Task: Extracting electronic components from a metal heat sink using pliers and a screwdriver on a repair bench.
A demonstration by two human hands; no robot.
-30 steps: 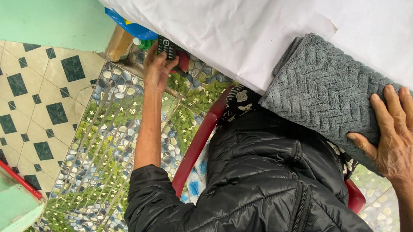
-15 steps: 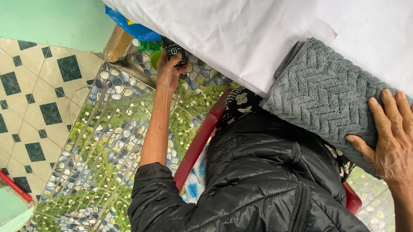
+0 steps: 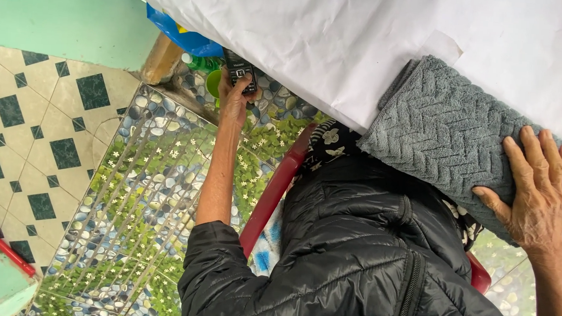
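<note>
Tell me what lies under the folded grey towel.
The grey towel rests on a white sheet covering a raised surface; the right hand presses its end. The sheet hides the surface beneath. The towel's near edge overhangs the black padded jacket.

Single head-worn view, looking steeply down, close over lap, floor below

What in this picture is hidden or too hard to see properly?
Head view:
- Phone screen: too small to tell.
- Blue container and green bottle: mostly hidden under the white cloth.
- Red chair: covered by the black jacket.
- Right hand wrist: cut off at the edge.
</note>
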